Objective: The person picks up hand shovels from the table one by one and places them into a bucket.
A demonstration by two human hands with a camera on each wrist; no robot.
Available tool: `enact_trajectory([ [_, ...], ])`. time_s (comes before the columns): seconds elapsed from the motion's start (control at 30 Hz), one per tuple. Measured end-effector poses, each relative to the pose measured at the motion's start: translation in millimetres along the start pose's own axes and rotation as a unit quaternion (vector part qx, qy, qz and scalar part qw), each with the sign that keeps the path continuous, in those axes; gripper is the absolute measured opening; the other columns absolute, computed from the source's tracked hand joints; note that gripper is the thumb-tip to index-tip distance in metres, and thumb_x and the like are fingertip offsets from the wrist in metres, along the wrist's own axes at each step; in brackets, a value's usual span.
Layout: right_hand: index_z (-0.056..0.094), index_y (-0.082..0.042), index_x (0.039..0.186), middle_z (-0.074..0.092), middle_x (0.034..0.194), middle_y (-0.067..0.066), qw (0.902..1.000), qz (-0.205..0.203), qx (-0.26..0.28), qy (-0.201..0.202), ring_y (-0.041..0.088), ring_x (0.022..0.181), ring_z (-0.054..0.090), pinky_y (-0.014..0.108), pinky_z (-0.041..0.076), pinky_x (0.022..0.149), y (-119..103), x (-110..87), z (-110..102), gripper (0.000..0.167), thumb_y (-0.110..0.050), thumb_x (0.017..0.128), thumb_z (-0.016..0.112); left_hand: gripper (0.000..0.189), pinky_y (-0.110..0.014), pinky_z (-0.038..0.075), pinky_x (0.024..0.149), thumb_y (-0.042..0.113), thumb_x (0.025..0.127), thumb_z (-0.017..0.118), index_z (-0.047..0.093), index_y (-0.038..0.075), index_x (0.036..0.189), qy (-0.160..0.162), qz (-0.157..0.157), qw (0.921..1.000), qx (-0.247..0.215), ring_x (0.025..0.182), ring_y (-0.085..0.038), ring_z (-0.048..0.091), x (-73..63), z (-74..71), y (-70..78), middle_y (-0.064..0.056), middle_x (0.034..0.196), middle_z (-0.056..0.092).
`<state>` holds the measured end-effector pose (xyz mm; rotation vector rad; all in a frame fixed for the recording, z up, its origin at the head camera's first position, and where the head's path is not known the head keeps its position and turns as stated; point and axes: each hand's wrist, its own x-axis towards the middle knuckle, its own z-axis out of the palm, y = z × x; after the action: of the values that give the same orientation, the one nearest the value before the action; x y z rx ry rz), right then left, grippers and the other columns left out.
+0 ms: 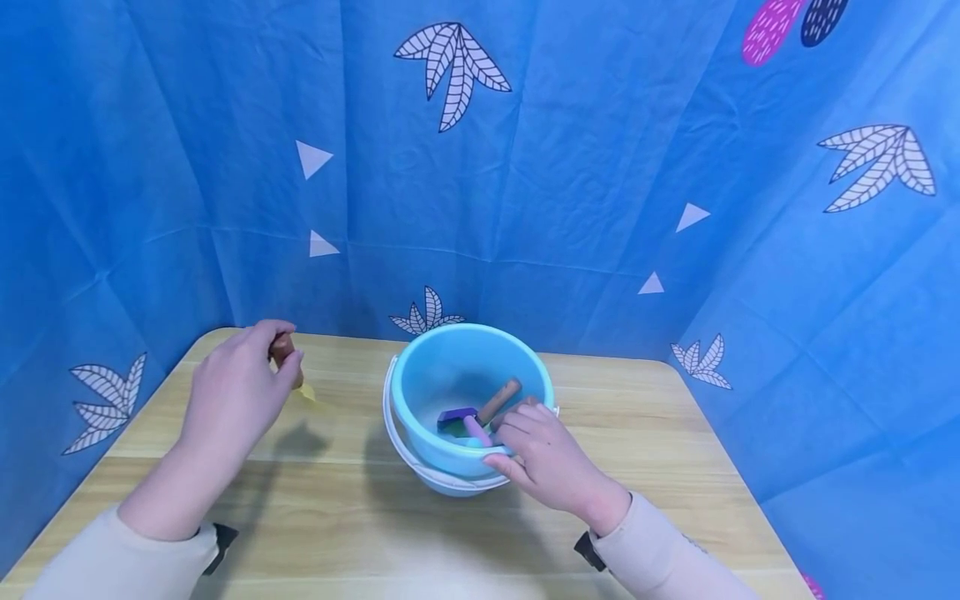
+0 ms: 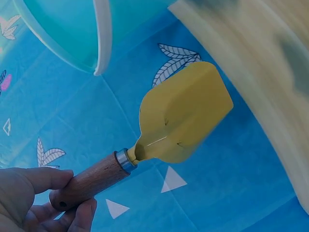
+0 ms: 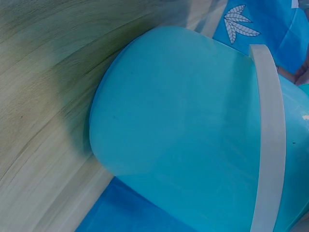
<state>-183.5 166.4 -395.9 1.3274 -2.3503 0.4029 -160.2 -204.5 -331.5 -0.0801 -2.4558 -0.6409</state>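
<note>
My left hand (image 1: 236, 387) pinches the wooden handle of a small trowel (image 2: 186, 113), raised above the left side of the table. Its yellow blade points away from the fingers; in the head view the hand hides most of it. A light blue bucket (image 1: 420, 442) stands mid-table, slightly tilted. My right hand (image 1: 543, 454) grips its front right rim, fingers over the inside and thumb outside. Inside the bucket lie a wooden handle (image 1: 498, 400), a purple piece (image 1: 456, 414) and a pink handle (image 1: 477, 432), partly hidden by the right fingers.
The bucket's white carrying handle (image 3: 270, 140) hangs down around its front. Beneath is a light wooden table (image 1: 345, 517) with rounded back corners. Blue patterned cloth (image 1: 585, 167) hangs behind and along both sides of the table.
</note>
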Motion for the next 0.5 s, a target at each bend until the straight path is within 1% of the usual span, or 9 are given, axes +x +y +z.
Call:
enact_trajectory([
  [0.1, 0.056, -0.017, 0.082, 0.062, 0.096, -0.003, 1.0, -0.002, -0.001, 0.001, 0.015, 0.098, 0.057, 0.039, 0.043, 0.095, 0, 0.2, 0, 0.047, -0.053, 0.105, 0.037, 0.026, -0.042, 0.039, 0.053, 0.007, 0.091, 0.067, 0.066, -0.002, 0.115, -0.001, -0.001, 1.0, 0.0, 0.061, -0.026, 0.054, 3.4, -3.0, 5.1, -0.014, 0.089, 0.065],
  [0.23, 0.055, -0.016, 0.082, 0.062, 0.096, -0.003, 0.9999, -0.006, -0.006, 0.007, 0.015, 0.098, 0.057, 0.04, 0.043, 0.095, 0, 0.2, 1, 0.046, -0.051, 0.105, 0.038, 0.027, -0.036, 0.036, 0.048, 0.008, 0.092, 0.067, 0.065, -0.002, 0.117, -0.009, -0.001, 0.9999, -0.007, 0.055, -0.022, 0.051, 8.8, -6.2, 10.6, -0.016, 0.093, 0.066],
  [0.33, 0.055, -0.016, 0.081, 0.062, 0.095, -0.003, 0.9999, -0.005, -0.006, 0.006, 0.014, 0.097, 0.057, 0.039, 0.043, 0.095, 0, 0.0, 1, 0.046, -0.052, 0.105, 0.037, 0.029, -0.036, 0.038, 0.05, 0.009, 0.092, 0.07, 0.065, -0.003, 0.118, -0.012, 0.001, 0.9999, -0.01, 0.06, -0.024, 0.054, 13.3, -8.1, 14.3, -0.017, 0.094, 0.065],
  [0.5, 0.054, -0.017, 0.082, 0.062, 0.095, -0.004, 0.9999, -0.005, -0.008, 0.006, 0.015, 0.097, 0.057, 0.04, 0.044, 0.094, 0, -0.4, 0, 0.045, -0.052, 0.105, 0.038, 0.03, -0.043, 0.045, 0.056, 0.01, 0.091, 0.071, 0.065, -0.003, 0.118, -0.014, 0.005, 0.9998, -0.01, 0.073, -0.033, 0.06, 20.0, -12.3, 20.8, -0.018, 0.095, 0.066],
])
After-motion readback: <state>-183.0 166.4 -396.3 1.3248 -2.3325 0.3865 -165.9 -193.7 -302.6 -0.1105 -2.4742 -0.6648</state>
